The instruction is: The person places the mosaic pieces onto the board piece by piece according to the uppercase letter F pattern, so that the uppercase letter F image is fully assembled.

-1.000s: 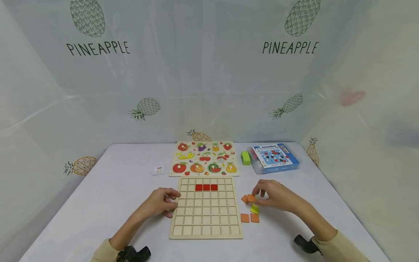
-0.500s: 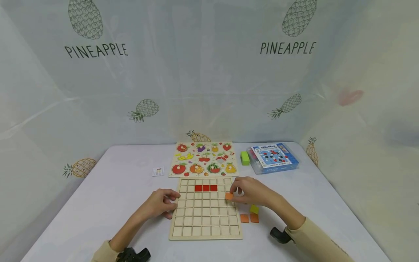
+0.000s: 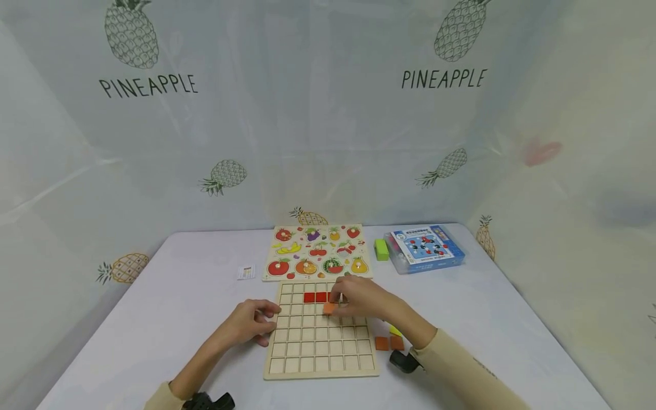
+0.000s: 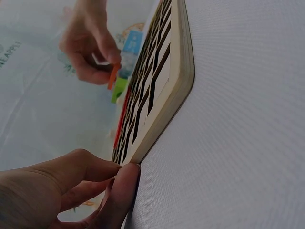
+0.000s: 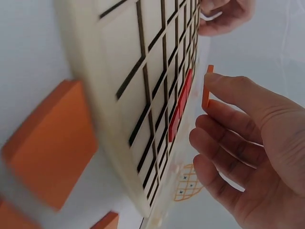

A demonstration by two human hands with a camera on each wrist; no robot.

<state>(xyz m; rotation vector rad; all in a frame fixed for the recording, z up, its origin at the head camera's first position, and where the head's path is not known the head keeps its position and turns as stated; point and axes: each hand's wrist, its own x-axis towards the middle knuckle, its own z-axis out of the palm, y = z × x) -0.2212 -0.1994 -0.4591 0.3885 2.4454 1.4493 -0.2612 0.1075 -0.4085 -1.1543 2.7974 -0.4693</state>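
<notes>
A wooden grid board point(image 3: 307, 348) lies flat on the table, with red square tiles point(image 3: 315, 297) side by side in one of its upper rows. My right hand point(image 3: 361, 297) is over the board's upper right part and pinches an orange square tile point(image 5: 208, 88) between thumb and index finger. That tile point(image 3: 329, 308) is just below the red row in the head view, held above the board. My left hand point(image 3: 251, 322) holds the board's left edge, its thumb and finger point(image 4: 127, 183) against the rim in the left wrist view.
Loose orange tiles point(image 3: 381, 343) and a partly hidden yellow tile point(image 3: 394, 330) lie right of the board. Behind it are a fruit puzzle board point(image 3: 318, 273), a green block point(image 3: 381, 249) and a blue boxed set point(image 3: 427, 249). A small white card point(image 3: 246, 272) lies back left.
My right hand has picked up an orange tile from beside the board and carried it left over the grid. My left hand has stayed at the board's edge.
</notes>
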